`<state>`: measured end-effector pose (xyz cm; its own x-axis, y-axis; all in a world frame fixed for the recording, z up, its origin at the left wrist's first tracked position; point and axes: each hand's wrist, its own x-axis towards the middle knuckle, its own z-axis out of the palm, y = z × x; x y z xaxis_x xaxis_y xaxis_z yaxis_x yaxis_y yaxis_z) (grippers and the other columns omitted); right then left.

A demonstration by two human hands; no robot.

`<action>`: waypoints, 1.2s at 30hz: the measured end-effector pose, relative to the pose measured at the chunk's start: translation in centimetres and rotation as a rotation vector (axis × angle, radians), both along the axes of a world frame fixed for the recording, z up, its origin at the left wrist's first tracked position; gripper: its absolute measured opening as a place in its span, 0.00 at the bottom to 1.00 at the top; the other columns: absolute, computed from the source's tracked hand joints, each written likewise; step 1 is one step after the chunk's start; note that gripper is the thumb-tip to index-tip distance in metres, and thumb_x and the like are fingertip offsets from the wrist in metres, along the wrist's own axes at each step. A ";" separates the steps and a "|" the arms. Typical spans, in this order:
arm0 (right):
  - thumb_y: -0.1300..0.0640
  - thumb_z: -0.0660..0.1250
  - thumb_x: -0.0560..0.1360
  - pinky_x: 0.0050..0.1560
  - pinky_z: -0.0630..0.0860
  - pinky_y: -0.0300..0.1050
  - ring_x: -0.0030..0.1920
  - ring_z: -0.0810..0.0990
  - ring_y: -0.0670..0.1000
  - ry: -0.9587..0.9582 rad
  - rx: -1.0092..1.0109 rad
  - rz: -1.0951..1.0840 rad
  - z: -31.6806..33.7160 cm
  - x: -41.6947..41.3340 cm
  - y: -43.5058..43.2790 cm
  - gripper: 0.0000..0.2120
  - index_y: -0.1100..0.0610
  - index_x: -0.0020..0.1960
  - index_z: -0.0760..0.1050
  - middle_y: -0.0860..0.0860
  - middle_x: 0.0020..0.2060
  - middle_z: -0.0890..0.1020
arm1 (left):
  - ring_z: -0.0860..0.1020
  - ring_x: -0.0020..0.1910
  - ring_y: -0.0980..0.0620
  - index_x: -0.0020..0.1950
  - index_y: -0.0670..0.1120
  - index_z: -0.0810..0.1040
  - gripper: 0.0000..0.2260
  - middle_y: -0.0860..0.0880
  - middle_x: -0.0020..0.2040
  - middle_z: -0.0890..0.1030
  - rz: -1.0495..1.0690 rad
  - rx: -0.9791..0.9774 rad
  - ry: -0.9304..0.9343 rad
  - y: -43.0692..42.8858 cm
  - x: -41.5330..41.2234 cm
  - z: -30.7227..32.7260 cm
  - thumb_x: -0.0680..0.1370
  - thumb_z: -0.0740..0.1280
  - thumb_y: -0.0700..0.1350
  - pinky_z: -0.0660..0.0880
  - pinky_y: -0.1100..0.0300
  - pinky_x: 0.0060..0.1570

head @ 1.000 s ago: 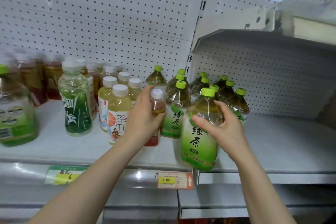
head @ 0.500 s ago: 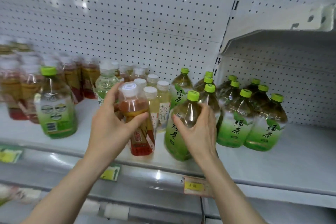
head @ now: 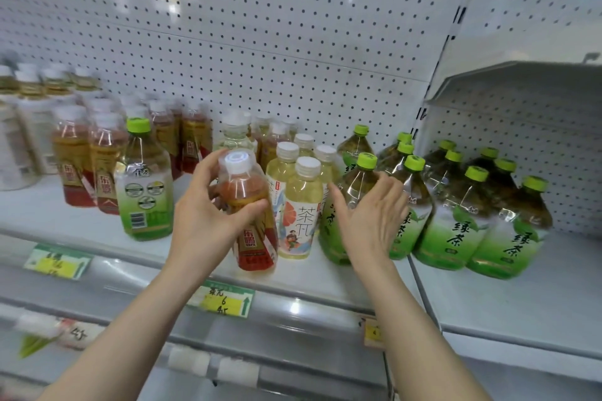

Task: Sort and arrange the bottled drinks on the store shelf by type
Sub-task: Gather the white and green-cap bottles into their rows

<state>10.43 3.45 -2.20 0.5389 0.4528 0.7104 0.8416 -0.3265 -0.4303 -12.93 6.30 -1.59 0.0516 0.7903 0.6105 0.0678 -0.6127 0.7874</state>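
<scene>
The left hand (head: 202,215) is gripping a red-labelled tea bottle (head: 257,238) round its shoulder, thumb in front and fingers curling behind, just below the white cap. The bottle is leaning slightly, its base sitting low by the front edge of the shelf (head: 488,296); whether it is standing or lifted is not showing.

Just right of that bottle, pale yellow bottles (head: 303,205) are standing in a tight cluster. Beyond them the right hand (head: 371,218) is spreading wide, fingers nearly straight, lying over the shoulder of a green tea bottle (head: 356,182) and clasping nothing. More green-capped bottles (head: 456,212) are crowding further right.

Well to the left of the held bottle, matching red-labelled bottles (head: 75,166) are standing together, with a lone green-capped bottle (head: 145,185) between them and it.

The person seems to be pulling a stray out of the wrong group. The next move is probably calling for carrying it left to its own kind, passing the lone green-capped bottle without knocking it; that one looks misplaced too.
</scene>
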 end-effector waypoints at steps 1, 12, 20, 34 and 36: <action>0.29 0.61 0.73 0.63 0.68 0.56 0.63 0.70 0.58 0.000 -0.007 0.004 0.1 0.0 -0.5 0.40 0.61 0.69 0.66 0.59 0.64 0.73 | 0.77 0.53 0.70 0.68 0.63 0.69 0.36 0.78 0.54 0.74 -0.005 -0.006 -0.010 0.1 -0.2 -0.1 0.64 0.81 0.50 0.76 0.73 0.47; 0.39 0.65 0.77 0.70 0.70 0.58 0.72 0.71 0.56 0.211 -0.258 0.486 2.4 -5.2 0.6 0.35 0.56 0.77 0.59 0.54 0.73 0.71 | 0.78 0.53 0.69 0.68 0.58 0.73 0.33 0.56 0.61 0.79 -0.077 -0.111 -0.076 0.9 -2.9 -0.6 0.66 0.80 0.44 0.77 0.73 0.43; 0.37 0.67 0.75 0.68 0.71 0.60 0.71 0.71 0.54 0.357 -0.189 0.530 2.0 -5.4 0.8 0.36 0.51 0.75 0.60 0.51 0.73 0.69 | 0.80 0.55 0.59 0.68 0.55 0.74 0.32 0.56 0.58 0.82 -0.008 -0.168 -0.053 -0.2 -6.0 -0.1 0.65 0.80 0.48 0.80 0.61 0.52; 0.41 0.70 0.74 0.68 0.70 0.63 0.69 0.73 0.56 0.331 -0.203 0.613 3.4 -8.8 -0.4 0.32 0.47 0.73 0.62 0.49 0.69 0.75 | 0.82 0.52 0.60 0.67 0.57 0.75 0.32 0.58 0.55 0.83 0.116 -0.191 -0.072 -1.0 -11.0 -1.9 0.64 0.81 0.49 0.82 0.59 0.47; 0.43 0.71 0.74 0.67 0.68 0.58 0.68 0.73 0.56 0.351 -0.166 0.577 3.0 -9.3 0.5 0.31 0.48 0.72 0.63 0.49 0.69 0.75 | 0.81 0.52 0.63 0.65 0.59 0.76 0.31 0.60 0.54 0.83 0.088 -0.160 -0.067 0.0 -11.9 -1.6 0.64 0.81 0.49 0.81 0.63 0.45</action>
<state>1.14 3.98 0.80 0.3648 0.8232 0.4350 0.7206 0.0462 -0.6918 -24.78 6.30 -3.19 -0.0584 0.8772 0.4765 0.0598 -0.4734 0.8788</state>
